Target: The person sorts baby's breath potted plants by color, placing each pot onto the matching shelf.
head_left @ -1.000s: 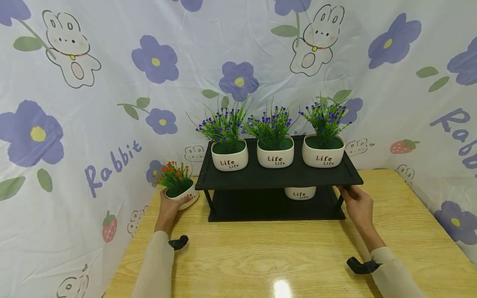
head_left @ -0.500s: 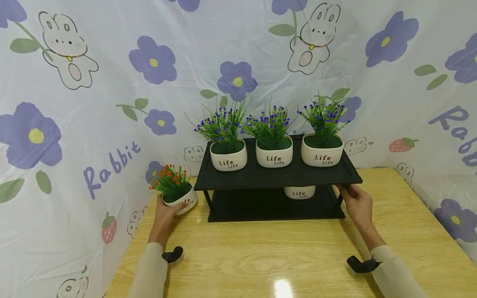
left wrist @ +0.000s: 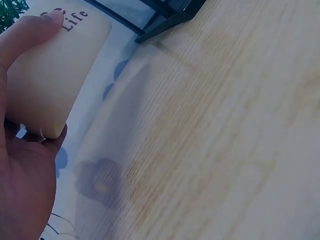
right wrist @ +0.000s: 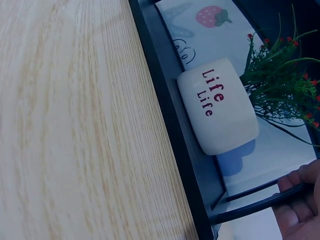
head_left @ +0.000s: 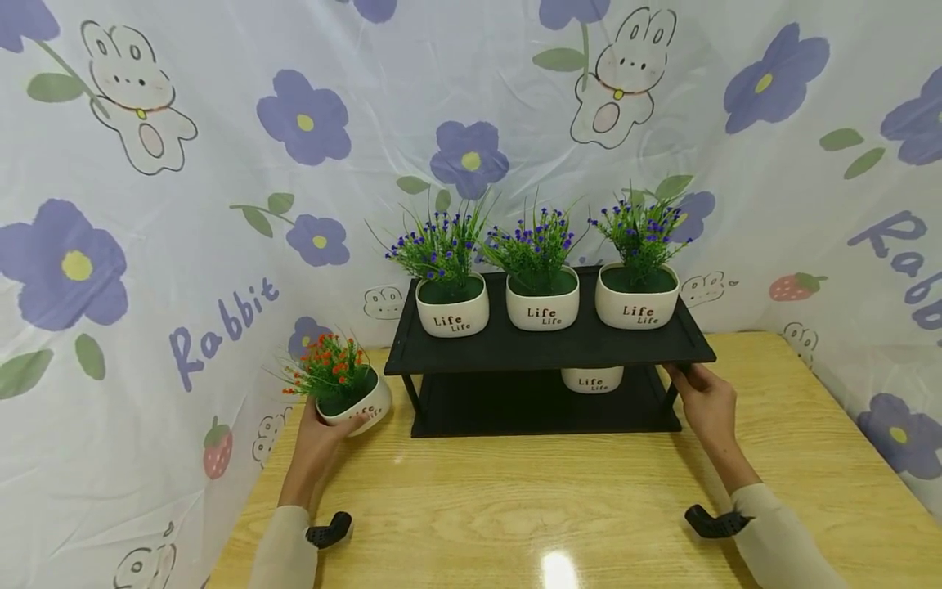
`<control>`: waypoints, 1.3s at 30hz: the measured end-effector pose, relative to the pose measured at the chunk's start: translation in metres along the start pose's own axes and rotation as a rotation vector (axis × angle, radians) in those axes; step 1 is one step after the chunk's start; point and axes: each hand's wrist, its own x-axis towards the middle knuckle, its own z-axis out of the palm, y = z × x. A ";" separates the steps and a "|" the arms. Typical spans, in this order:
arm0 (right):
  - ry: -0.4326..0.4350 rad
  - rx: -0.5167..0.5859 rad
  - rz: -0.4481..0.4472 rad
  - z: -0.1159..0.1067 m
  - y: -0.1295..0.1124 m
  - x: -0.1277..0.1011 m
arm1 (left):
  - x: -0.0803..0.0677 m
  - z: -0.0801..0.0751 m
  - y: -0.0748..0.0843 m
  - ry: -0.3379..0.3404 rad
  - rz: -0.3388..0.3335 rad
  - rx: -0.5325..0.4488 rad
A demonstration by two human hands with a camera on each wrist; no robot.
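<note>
Left hand (head_left: 318,425) gripped red-flowered pot (head_left: 352,402), lifted off surface (head_left: 515,507), left of shelf (head_left: 548,348). Right hand (head_left: 705,402) curled round shelf's right leg. Step: carrying pot. Next move likely needs free shelf spot.

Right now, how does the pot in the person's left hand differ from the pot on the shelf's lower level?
The held pot has orange-red flowers, is tilted and sits in the left hand beside the black shelf. The lower pot stands upright on the bottom level; its plant is hidden in the head view, though the right wrist view shows red flowers. Both are white pots printed "Life".
</note>
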 end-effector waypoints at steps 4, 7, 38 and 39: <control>-0.003 0.001 0.010 0.001 0.001 -0.001 | -0.006 0.000 -0.010 0.009 0.039 0.017; -0.004 0.010 0.020 0.002 0.001 -0.001 | -0.011 0.001 -0.013 0.011 0.053 0.059; 0.002 0.027 0.029 0.003 0.001 -0.001 | -0.065 0.041 -0.002 -0.089 0.223 0.039; 0.003 0.031 0.024 0.003 0.001 -0.002 | -0.065 0.043 -0.002 -0.102 0.240 0.032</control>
